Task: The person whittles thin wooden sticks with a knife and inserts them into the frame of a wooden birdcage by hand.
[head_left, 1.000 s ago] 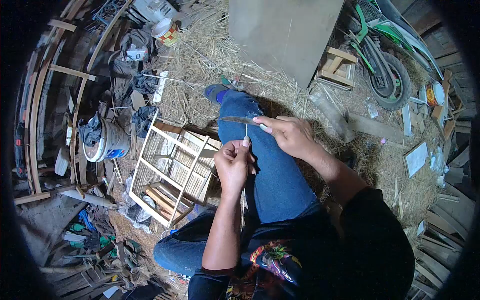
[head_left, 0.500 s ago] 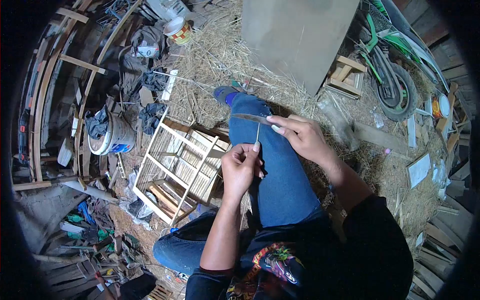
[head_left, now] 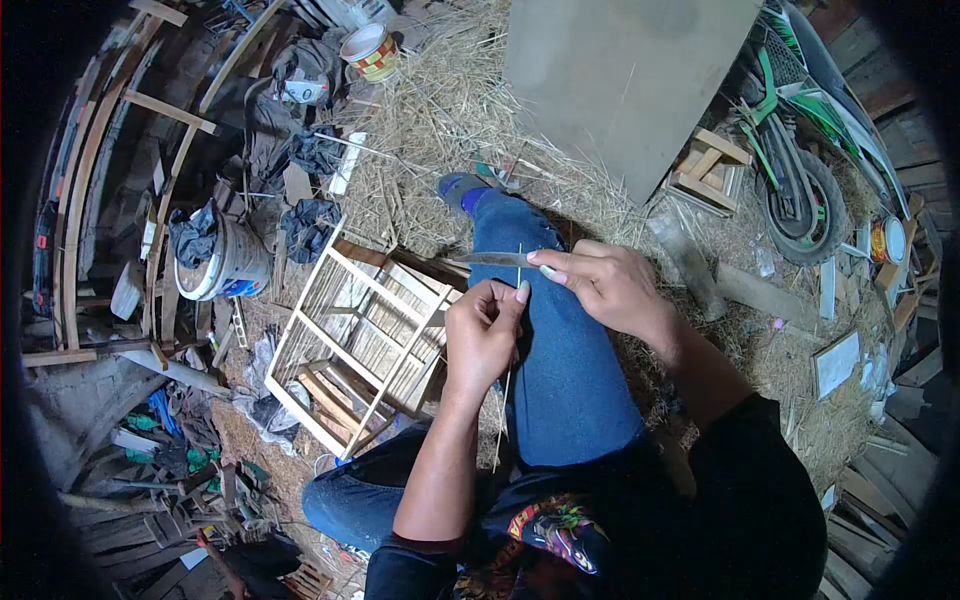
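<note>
My left hand (head_left: 484, 330) is closed, with a thin wooden stick (head_left: 503, 415) pinched between thumb and fingers. The stick runs upright past the thumb, its long lower part hanging toward my lap. In my right hand (head_left: 605, 285) is a knife (head_left: 490, 259), gripped near the base of its blade, which points left. The blade lies across the stick's upper end, just above my left thumb; the handle is hidden in my palm. Beneath both hands is my jeans-covered leg (head_left: 565, 380). Left of my left hand sits a wooden cage with thin bars (head_left: 362, 335), tilted on the ground.
A white bucket (head_left: 240, 268) stands beyond the cage. A patterned bucket (head_left: 370, 52), a large board (head_left: 625, 90) and a small wooden stool (head_left: 708, 170) are farther out. A green motorbike (head_left: 805, 190) is at right. At lower left another person's arm (head_left: 225, 568) shows.
The knife has slid down the stick, closer to my left thumb, and moved slightly left. More of the stick's lower end now shows below my left hand. The whole view has shifted slightly.
</note>
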Action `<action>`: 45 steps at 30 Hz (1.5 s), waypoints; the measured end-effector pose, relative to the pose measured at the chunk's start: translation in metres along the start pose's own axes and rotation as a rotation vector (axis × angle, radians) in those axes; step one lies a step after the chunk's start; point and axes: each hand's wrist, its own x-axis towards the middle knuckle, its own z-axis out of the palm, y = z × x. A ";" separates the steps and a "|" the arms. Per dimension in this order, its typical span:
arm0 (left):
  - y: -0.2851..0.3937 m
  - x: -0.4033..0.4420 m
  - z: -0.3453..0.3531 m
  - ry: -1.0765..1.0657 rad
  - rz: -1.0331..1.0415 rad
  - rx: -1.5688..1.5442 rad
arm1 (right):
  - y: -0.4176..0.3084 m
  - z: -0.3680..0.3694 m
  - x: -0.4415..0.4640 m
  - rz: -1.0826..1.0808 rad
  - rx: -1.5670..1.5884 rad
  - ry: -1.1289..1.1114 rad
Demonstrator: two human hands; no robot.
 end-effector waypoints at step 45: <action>0.008 -0.010 0.013 -0.008 -0.076 -0.223 | -0.013 0.018 -0.015 0.237 -0.058 0.063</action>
